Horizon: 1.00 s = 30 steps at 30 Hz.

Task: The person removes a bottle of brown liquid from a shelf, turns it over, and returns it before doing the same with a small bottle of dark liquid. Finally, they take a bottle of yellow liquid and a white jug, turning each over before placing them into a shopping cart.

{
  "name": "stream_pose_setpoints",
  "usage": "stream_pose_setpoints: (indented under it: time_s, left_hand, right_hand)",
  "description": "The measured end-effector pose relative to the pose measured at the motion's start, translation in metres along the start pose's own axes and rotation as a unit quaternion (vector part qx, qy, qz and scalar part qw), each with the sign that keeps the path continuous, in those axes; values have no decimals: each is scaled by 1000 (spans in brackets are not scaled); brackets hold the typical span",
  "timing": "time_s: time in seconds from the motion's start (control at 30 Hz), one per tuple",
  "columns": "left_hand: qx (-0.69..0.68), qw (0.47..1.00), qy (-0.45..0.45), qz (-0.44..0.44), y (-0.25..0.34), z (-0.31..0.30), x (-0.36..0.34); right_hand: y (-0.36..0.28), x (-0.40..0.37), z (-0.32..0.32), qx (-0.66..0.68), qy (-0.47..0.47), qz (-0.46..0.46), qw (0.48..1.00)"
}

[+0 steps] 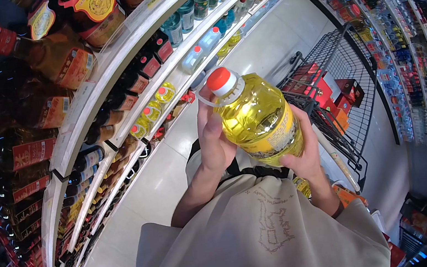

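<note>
A beige shirt (257, 233) lies closest. The left hand (214, 142) curls its fingers round the oil bottle (258, 118) beneath the red cap (219, 78). The right hand (304, 158) cups the bottle's base in its fingers, with a shopping cart (336, 52) just beyond.

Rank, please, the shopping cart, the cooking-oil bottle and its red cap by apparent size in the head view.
1. shopping cart, though farther away.
2. cooking-oil bottle, enlarged by nearness to the camera.
3. red cap, clearly smallest.

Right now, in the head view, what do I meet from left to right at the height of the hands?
dark bottles → left hand → oil bottle → right hand → shopping cart → far shelves
</note>
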State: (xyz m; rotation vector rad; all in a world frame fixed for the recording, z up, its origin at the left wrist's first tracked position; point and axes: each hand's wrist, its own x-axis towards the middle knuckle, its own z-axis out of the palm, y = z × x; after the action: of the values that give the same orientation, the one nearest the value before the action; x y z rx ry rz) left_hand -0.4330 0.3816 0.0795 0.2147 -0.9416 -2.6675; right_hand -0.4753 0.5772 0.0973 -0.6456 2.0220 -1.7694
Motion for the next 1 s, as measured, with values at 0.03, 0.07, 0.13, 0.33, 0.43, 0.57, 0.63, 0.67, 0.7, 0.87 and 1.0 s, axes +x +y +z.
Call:
stream_pose_setpoints:
  time_s: [0.03, 0.07, 0.13, 0.33, 0.43, 0.57, 0.63, 0.67, 0.7, 0.87, 1.0]
  left_hand:
    - [0, 1000, -2, 0, -2, -2, 0]
    - [-24, 1000, 2, 8, -3, -2, 1]
    - [-33, 999, 7, 10, -4, 1, 5]
    - [103, 993, 23, -52, -10, 8, 4]
    - [127, 989, 36, -62, -11, -2, 4]
    - [22, 998, 21, -54, -22, -37, -7]
    - [-127, 983, -79, -107, -13, -42, -5]
    - [-132, 976, -129, -111, -9, -41, -3]
    - [-98, 977, -156, -111, -2, -36, 0]
    - [-322, 900, -247, -160, 2, -16, -12]
    - [-362, 890, -199, -192, 4, -21, -13]
  right_hand:
    - [1, 1, 5, 60, 24, 20, 998]
    - [1, 1, 8, 121, 48, 41, 991]
    - [-1, 4, 10, 125, 55, 56, 989]
    - [7, 9, 23, 26, 77, 39, 996]
    - [1, 5, 32, -97, 47, -12, 994]
    - [20, -1, 6, -63, -23, -61, 996]
    - [10, 9, 3, 16, -16, -61, 998]
    - [6, 15, 3, 51, 32, -35, 998]
    - [1, 22, 4, 88, 79, -9, 993]
    - [-17, 67, 19, 209, -78, -21, 975]
    - [-30, 95, 42, 403, -154, 139, 891]
